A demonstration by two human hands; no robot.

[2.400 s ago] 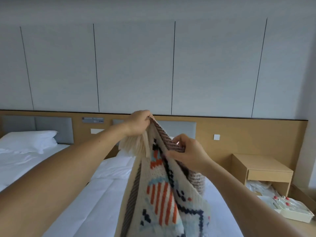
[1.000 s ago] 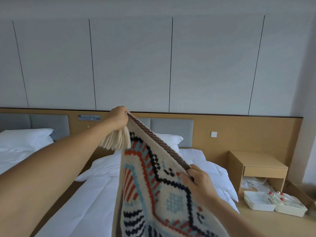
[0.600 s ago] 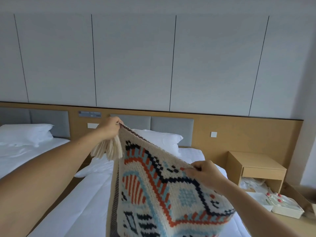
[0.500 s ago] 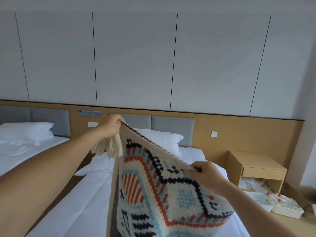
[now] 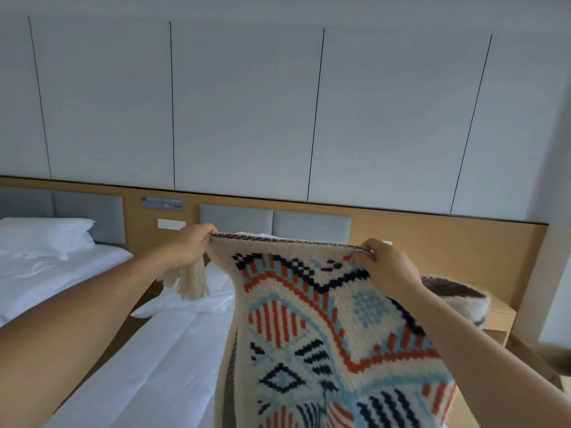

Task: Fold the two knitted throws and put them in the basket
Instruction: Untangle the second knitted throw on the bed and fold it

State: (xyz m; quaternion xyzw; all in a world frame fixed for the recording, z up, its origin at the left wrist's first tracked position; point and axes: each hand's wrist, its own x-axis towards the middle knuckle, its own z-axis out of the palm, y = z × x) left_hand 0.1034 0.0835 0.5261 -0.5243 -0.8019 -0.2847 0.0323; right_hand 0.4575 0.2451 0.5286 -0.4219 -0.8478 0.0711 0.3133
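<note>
A cream knitted throw [image 5: 312,329] with orange, light-blue and navy patterns hangs in the air in front of me above the bed. My left hand [image 5: 188,247] pinches its top left corner, where a cream tassel [image 5: 190,281] dangles. My right hand [image 5: 386,267] grips the top edge further right. The brown-trimmed edge between my hands is stretched almost level. Part of the throw droops behind my right forearm at the right. No basket and no second throw are in view.
A white bed [image 5: 160,359] lies below the throw, with pillows by a grey padded headboard [image 5: 272,222]. A second bed [image 5: 40,267] with a pillow [image 5: 46,234] is at the left. A wooden nightstand [image 5: 497,316] stands at the right against the wood wall panel.
My right hand has slid right and up along the top edge, and my left hand came down. The edge went from steeply slanted to nearly level, spreading the throw wider.
</note>
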